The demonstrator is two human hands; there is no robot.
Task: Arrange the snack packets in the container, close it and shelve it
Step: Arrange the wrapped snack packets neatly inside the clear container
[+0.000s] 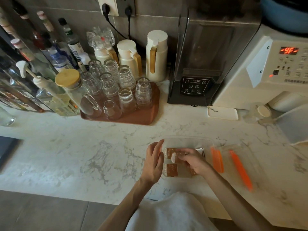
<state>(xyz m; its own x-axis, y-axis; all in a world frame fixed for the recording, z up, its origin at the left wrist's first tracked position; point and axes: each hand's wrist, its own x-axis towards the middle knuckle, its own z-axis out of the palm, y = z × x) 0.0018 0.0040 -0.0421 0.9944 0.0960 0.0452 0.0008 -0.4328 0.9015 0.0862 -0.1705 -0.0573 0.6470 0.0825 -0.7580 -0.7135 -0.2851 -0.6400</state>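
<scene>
The left hand, fingers spread, steadies the clear plastic container while the right hand pinches brown snack packets into rows.

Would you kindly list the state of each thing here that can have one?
container: open, on the counter, packets inside
lid: off, lying right of the container
snack packets: lying flat in the container
left hand: open, against the container's left wall
right hand: fingers on a packet
glasses: upside down on the brown tray
dispenser display: lit
</scene>
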